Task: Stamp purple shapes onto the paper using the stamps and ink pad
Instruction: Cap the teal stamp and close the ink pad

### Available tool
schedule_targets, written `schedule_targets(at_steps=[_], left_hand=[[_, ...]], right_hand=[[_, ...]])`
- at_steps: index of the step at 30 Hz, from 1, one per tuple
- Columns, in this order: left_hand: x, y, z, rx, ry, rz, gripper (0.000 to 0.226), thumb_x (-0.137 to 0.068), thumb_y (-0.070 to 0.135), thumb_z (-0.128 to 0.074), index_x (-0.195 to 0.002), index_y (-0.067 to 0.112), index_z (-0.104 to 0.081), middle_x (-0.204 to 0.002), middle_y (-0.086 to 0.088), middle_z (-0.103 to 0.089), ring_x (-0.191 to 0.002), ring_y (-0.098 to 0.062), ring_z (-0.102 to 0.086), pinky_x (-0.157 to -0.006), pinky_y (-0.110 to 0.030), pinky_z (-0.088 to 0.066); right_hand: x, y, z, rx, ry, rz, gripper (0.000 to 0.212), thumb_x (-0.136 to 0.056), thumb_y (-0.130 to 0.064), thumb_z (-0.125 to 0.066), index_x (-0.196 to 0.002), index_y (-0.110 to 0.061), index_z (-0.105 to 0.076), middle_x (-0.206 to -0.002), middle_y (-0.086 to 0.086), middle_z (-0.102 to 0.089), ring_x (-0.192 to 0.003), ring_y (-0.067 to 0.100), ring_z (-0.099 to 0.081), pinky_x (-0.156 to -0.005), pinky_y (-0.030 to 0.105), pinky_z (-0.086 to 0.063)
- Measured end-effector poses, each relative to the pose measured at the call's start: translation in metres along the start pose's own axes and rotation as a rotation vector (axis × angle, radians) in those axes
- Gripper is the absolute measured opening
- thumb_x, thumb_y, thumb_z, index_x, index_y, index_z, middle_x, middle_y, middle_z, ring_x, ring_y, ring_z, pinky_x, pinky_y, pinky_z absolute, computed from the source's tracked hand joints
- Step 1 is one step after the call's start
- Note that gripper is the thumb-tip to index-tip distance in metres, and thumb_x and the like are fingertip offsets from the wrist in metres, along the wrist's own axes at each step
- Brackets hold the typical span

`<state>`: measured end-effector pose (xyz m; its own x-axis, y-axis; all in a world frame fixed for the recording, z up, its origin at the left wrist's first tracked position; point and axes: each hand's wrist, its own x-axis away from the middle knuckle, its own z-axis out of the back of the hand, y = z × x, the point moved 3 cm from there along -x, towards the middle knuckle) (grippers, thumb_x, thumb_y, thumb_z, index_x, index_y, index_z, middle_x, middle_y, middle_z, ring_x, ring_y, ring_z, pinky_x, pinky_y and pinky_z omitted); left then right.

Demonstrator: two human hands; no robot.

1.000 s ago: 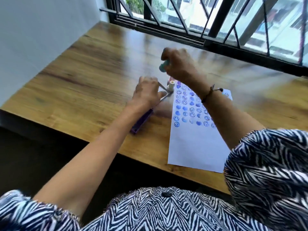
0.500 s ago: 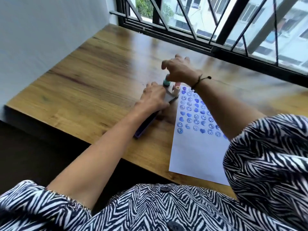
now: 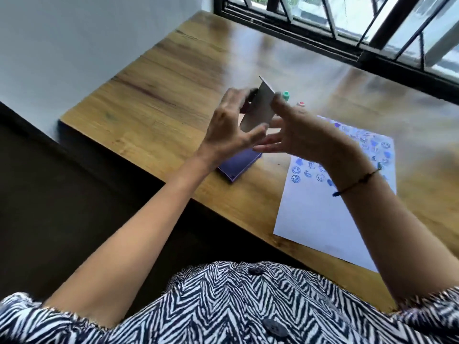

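Note:
My left hand (image 3: 229, 129) and my right hand (image 3: 299, 136) together hold the grey ink pad lid (image 3: 260, 108) tilted on edge above the table. The left hand's fingers are behind the lid and its thumb is at the lid's lower end. My right thumb presses on the lid's right edge. The purple ink pad (image 3: 239, 167) lies on the table below my hands, partly hidden by them. A green-topped stamp (image 3: 286, 94) and a red-topped stamp (image 3: 301, 104) stand just beyond my hands. The white paper (image 3: 323, 214), with rows of blue-purple smileys and hearts, lies to the right.
The wooden table (image 3: 161, 95) meets a white wall on the left and a barred window (image 3: 372, 33) at the back. Its front edge (image 3: 149, 167) runs diagonally under my left forearm. My striped sleeves fill the bottom of the view.
My right hand has let go of the green stamp, which now stands on the table. Both hands have risen with the grey lid, and the ink pad below shows more.

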<state>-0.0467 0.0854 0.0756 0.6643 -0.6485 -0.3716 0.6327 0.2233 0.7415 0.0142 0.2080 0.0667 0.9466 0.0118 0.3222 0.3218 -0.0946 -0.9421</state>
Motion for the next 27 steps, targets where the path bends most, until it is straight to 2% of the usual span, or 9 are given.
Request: schedule_targets(at_steps=[3,6,8,10,13,15,17,22,27], left_hand=[[0.018,-0.003,-0.001,-0.007,0.043,-0.041,0.054,-0.071,0.014,-0.07,-0.117,-0.004,-0.048,-0.109,-0.023,-0.055,-0.101,-0.032,-0.055,-0.088,-0.042,-0.048],[0.032,-0.004,0.002,0.001,0.079,-0.046,0.058,-0.07,0.017,-0.072,-0.118,-0.005,-0.047,-0.11,-0.023,-0.054,-0.103,-0.031,-0.053,-0.09,-0.042,-0.048],[0.037,-0.005,0.004,0.006,0.072,-0.055,0.062,-0.071,0.02,-0.074,-0.119,-0.007,-0.046,-0.112,-0.024,-0.053,-0.105,-0.032,-0.052,-0.092,-0.041,-0.048],[0.041,-0.007,0.004,-0.001,0.011,-0.072,0.061,-0.072,0.015,-0.07,-0.122,-0.008,-0.042,-0.117,-0.025,-0.051,-0.11,-0.034,-0.05,-0.098,-0.04,-0.044],[0.044,-0.023,0.007,-0.045,-0.087,-0.025,0.059,-0.071,-0.004,-0.055,-0.128,-0.006,-0.038,-0.128,-0.023,-0.049,-0.121,-0.028,-0.044,-0.106,-0.023,-0.029],[0.047,-0.04,0.014,0.062,-0.071,0.168,0.06,-0.072,-0.011,-0.045,-0.13,0.0,-0.037,-0.13,-0.018,-0.051,-0.123,-0.024,-0.046,-0.103,-0.019,-0.031],[0.051,-0.056,0.019,0.217,-0.045,0.392,0.059,-0.076,-0.011,-0.037,-0.132,0.007,-0.036,-0.124,-0.013,-0.058,-0.117,-0.017,-0.052,-0.092,-0.014,-0.038],[0.05,-0.068,0.018,0.33,-0.073,0.565,0.071,-0.065,0.005,-0.033,-0.136,0.015,-0.031,-0.11,-0.008,-0.066,-0.096,-0.012,-0.06,-0.077,-0.011,-0.045],[0.048,-0.064,0.016,0.322,-0.104,0.572,0.067,-0.074,-0.009,-0.031,-0.138,0.011,-0.026,-0.107,-0.01,-0.066,-0.059,0.006,-0.057,-0.053,-0.005,-0.041]], right_hand=[[0.004,0.016,-0.013,-0.154,-0.099,-0.048,0.082,-0.036,-0.069,-0.076,-0.106,-0.03,-0.06,-0.111,0.01,-0.066,-0.1,0.032,-0.06,-0.093,0.045,-0.049],[0.01,0.019,-0.024,-0.242,-0.167,-0.085,0.102,-0.04,-0.071,-0.073,-0.127,-0.026,-0.044,-0.141,0.02,-0.043,-0.126,0.04,-0.042,-0.109,0.053,-0.034],[0.012,0.017,-0.029,-0.29,-0.14,-0.09,0.081,-0.062,-0.055,-0.072,-0.13,-0.02,-0.042,-0.134,0.022,-0.046,-0.12,0.042,-0.042,-0.111,0.052,-0.029],[0.011,0.015,-0.031,-0.273,-0.034,-0.064,0.045,-0.076,-0.033,-0.061,-0.117,-0.017,-0.051,-0.111,0.015,-0.059,-0.098,0.034,-0.054,-0.098,0.041,-0.042],[0.014,0.013,-0.025,0.053,0.272,0.07,0.025,-0.074,-0.016,-0.069,-0.092,-0.021,-0.053,-0.094,0.007,-0.054,-0.077,0.014,-0.056,-0.076,0.027,-0.044],[0.016,0.022,-0.024,0.516,0.439,0.121,0.038,-0.067,-0.018,-0.078,-0.094,-0.021,-0.051,-0.105,0.01,-0.052,-0.093,0.018,-0.052,-0.082,0.031,-0.042],[0.016,0.034,-0.034,0.842,0.429,0.133,0.052,-0.061,-0.026,-0.081,-0.102,-0.016,-0.05,-0.117,0.012,-0.049,-0.11,0.027,-0.044,-0.092,0.036,-0.036],[0.008,0.053,-0.054,1.121,0.384,0.162,0.066,-0.059,-0.038,-0.078,-0.11,-0.016,-0.044,-0.124,0.008,-0.045,-0.113,0.031,-0.039,-0.089,0.036,-0.031],[0.004,0.059,-0.057,1.173,0.432,0.143,0.067,-0.06,-0.042,-0.076,-0.111,-0.014,-0.042,-0.122,0.011,-0.046,-0.113,0.034,-0.039,-0.092,0.038,-0.031]])
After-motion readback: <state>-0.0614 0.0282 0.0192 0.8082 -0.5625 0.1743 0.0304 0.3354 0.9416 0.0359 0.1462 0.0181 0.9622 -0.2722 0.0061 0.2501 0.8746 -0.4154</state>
